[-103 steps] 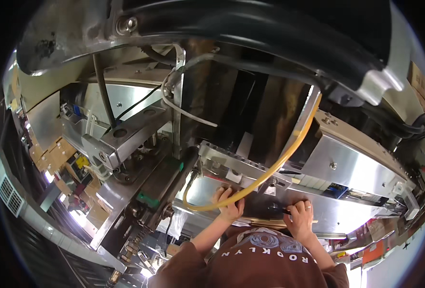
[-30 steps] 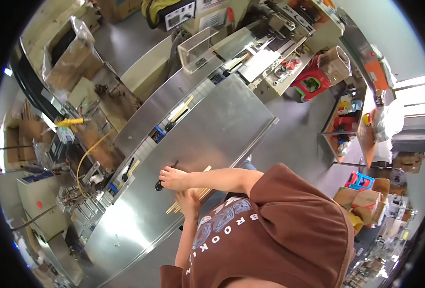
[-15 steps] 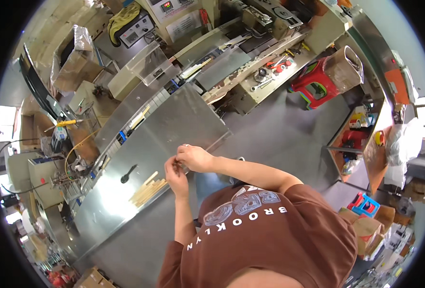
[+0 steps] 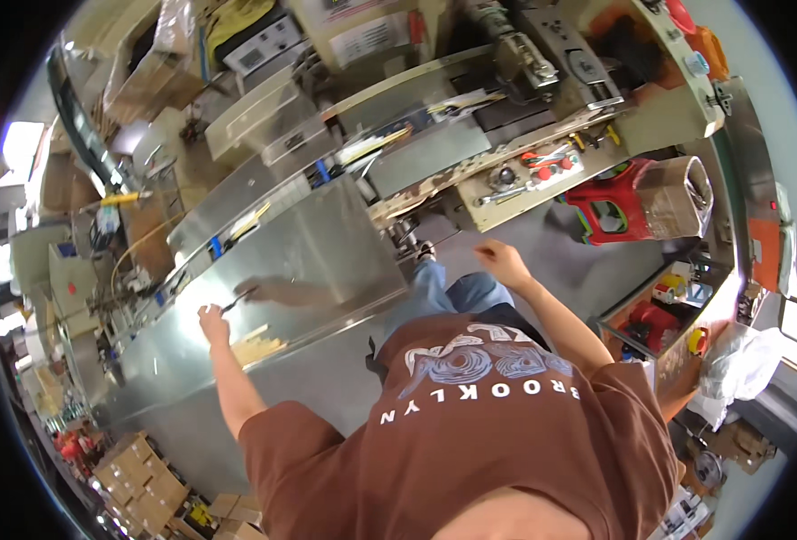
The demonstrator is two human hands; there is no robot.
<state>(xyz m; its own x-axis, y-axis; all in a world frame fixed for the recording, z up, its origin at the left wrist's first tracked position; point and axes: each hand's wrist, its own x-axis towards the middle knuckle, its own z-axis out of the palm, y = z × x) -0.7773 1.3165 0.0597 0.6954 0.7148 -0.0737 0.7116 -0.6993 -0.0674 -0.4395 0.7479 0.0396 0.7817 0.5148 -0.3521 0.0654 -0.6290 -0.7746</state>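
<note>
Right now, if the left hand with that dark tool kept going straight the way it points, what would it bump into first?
The left hand holds a thin dark tool aimed across the shiny metal sheet. Bare metal lies ahead; the first thing looks like the raised rail along the far edge, though depth is hard to judge.

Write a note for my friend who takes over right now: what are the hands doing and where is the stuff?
Left hand: on the shiny metal table, grip shut on a thin dark tool.
Right hand: held out over the floor, open, holding nothing.
Bundle of thin wooden sticks: lying on the table just beside the left hand.
Done: sticks are laid on the table.
Left: the sticks lie untouched; I cannot tell what the tool is for.
</note>
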